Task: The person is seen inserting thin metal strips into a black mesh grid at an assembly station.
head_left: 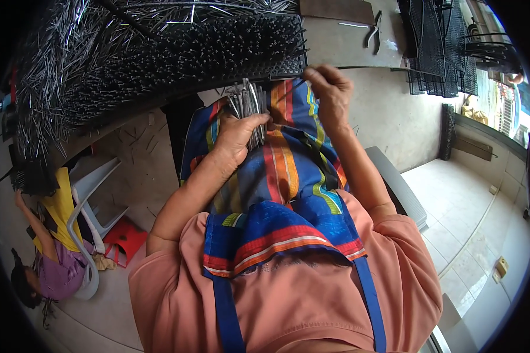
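Note:
My left hand (235,135) is closed round a bundle of thin grey metal strips (247,99), held upright above my lap. To its right, my right hand (331,91) is raised with thumb and fingers pinched together. A thin dark strip (291,89) runs from those fingertips toward the bundle, slightly blurred. Just beyond both hands, a dark tray (304,42) on the table carries many short dark strips standing on end (182,62). A striped, many-coloured apron (282,226) covers my lap.
Loose metal strips (47,65) are heaped at the far left. Pliers (374,30) lie on the table beside a brown board (337,10). Black mesh racks (435,44) stand far right. A person in purple (68,267) sits by a grey chair (77,220) and a red bag (127,238).

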Demonstrator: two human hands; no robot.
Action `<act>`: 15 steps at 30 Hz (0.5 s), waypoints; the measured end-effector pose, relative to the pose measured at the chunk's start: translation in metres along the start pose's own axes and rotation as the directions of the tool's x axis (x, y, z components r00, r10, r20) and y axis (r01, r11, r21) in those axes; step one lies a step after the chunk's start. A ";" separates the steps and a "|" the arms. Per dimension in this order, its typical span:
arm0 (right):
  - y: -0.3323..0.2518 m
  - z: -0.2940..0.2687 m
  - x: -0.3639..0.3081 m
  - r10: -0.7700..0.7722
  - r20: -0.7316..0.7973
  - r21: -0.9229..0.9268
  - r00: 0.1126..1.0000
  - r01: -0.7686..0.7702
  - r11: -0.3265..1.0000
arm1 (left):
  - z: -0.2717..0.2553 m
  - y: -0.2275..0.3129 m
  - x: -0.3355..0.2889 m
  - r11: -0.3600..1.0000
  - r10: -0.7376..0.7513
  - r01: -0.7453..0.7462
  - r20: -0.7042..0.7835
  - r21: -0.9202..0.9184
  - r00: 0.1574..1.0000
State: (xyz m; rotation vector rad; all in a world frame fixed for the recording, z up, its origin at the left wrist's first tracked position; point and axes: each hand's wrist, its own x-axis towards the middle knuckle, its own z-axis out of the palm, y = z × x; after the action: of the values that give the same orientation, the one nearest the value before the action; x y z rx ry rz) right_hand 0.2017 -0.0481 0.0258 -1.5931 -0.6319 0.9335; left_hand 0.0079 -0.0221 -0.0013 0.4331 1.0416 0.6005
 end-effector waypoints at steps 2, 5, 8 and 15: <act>-0.005 -0.005 0.013 -0.320 -0.077 0.002 0.944 0.321 0.947 | 0.002 0.000 -0.004 0.998 -0.005 0.001 0.055 0.058 0.998; -0.004 -0.005 0.035 -0.640 0.025 -0.186 0.768 0.632 0.752 | 0.004 0.002 -0.009 0.997 -0.073 0.069 0.118 0.036 0.990; 0.003 -0.006 0.041 -0.657 0.147 -0.257 0.740 0.670 0.697 | 0.003 0.003 -0.010 0.993 -0.098 0.087 0.137 0.082 0.986; 0.011 0.006 0.040 -0.575 0.122 -0.505 0.809 0.550 0.665 | -0.004 0.001 -0.007 0.977 -0.163 0.138 0.149 0.165 0.975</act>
State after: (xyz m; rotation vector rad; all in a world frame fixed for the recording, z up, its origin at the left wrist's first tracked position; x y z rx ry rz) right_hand 0.2175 -0.0156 0.0055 -1.7104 -1.3457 0.2473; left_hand 0.0015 -0.0260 0.0018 0.5241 0.9584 0.3441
